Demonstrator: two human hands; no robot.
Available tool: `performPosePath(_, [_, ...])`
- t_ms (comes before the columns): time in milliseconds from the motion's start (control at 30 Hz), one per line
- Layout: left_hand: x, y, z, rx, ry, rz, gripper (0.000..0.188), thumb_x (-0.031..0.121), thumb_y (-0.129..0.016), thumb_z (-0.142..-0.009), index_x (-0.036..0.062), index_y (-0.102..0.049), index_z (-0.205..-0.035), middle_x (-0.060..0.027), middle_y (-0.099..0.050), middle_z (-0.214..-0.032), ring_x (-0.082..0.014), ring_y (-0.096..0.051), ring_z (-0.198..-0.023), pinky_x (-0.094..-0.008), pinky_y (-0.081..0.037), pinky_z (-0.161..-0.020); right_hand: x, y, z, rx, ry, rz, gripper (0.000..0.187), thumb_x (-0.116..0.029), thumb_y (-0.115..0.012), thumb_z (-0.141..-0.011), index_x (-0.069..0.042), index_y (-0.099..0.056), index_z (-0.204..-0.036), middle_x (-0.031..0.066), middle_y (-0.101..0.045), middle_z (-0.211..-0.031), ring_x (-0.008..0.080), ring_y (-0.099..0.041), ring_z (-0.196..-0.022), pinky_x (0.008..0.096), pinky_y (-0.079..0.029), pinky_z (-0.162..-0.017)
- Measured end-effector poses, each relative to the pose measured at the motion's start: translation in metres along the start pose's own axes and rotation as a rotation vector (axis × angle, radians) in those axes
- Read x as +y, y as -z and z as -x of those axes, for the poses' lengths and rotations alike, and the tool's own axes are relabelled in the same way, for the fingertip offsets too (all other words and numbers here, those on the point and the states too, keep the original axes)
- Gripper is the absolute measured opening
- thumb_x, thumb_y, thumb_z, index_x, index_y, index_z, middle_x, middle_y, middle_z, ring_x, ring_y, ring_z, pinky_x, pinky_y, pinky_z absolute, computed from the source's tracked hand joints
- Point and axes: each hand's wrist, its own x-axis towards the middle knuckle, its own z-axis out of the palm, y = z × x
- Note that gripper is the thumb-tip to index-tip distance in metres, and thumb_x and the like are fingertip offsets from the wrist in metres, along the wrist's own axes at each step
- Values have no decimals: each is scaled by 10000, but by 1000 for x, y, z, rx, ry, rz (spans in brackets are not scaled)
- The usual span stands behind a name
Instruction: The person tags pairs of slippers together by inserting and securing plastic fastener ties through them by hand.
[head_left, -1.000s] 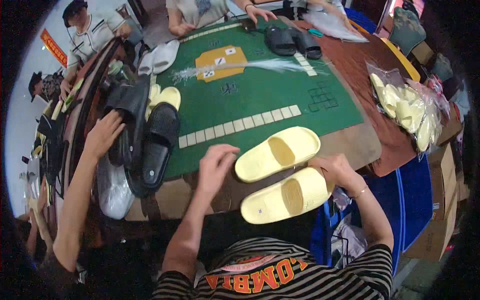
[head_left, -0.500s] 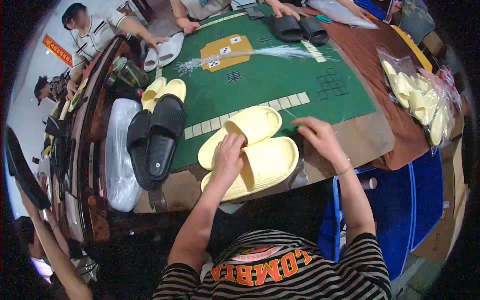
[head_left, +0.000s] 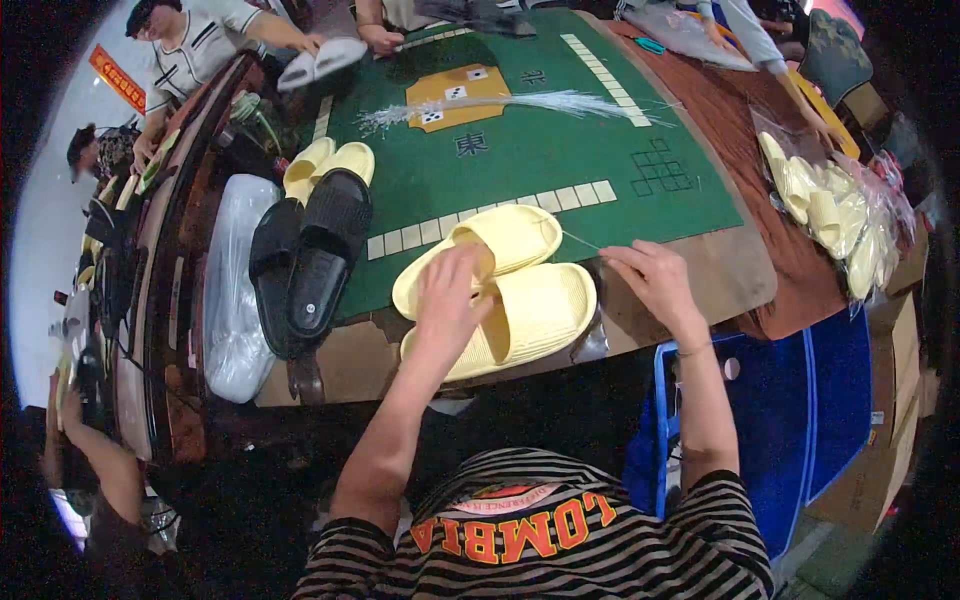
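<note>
Two pale yellow slide slippers lie side by side at the table's front edge, toes to the right. Between them my left hand (head_left: 447, 305) is closed, its fingers at the strap opening of the far yellow slipper (head_left: 522, 238); the fingertips are partly hidden. The near yellow slipper (head_left: 548, 308) sits under that wrist. A thin clear strand (head_left: 582, 240) runs from the far slipper's toe to my right hand (head_left: 655, 282), which pinches its end between thumb and finger.
Black slippers (head_left: 330, 235), another yellow pair (head_left: 325, 165) and a plastic-wrapped bundle (head_left: 238, 285) lie to the left. A bunch of clear strands (head_left: 540, 100) crosses the green mat (head_left: 690, 215). Bagged yellow slippers (head_left: 830, 210) lie right. Across the table a person holds white slippers (head_left: 325, 62).
My right hand has moved slightly right, and the strand shows stretched to its fingers. Across the table, the white slippers have been raised and the far black pair has left its spot.
</note>
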Motion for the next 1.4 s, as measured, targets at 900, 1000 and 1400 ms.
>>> performPosePath(900, [17,-22,24,-427,487,959,317,67,-500,-903,-36,-578,-1193,-85,-642,-1115,-144,-581,-1013,-269,-437,-903,-41,-27,11,-191,305,206,258,-116,-593,-764,-146,-617,-1019,67,-531,-821,232,-602,-699,333,-514,-552])
performPosePath(1000, [14,-12,26,-398,517,969,303,75,-526,-897,-46,-585,-1168,-95,-658,-1065,-142,-589,-961,-263,-445,-861,-40,-24,11,-121,274,173,251,-115,-608,-755,-156,-623,-1002,49,-521,-776,215,-595,-684,329,-499,-558])
performPosePath(1400, [16,-1,53,-281,557,1063,315,161,-528,-941,-36,-590,-1178,-62,-657,-990,-109,-596,-865,-233,-463,-803,-31,-7,23,-1,237,87,254,-77,-621,-729,-176,-680,-955,27,-486,-678,199,-564,-619,321,-474,-524])
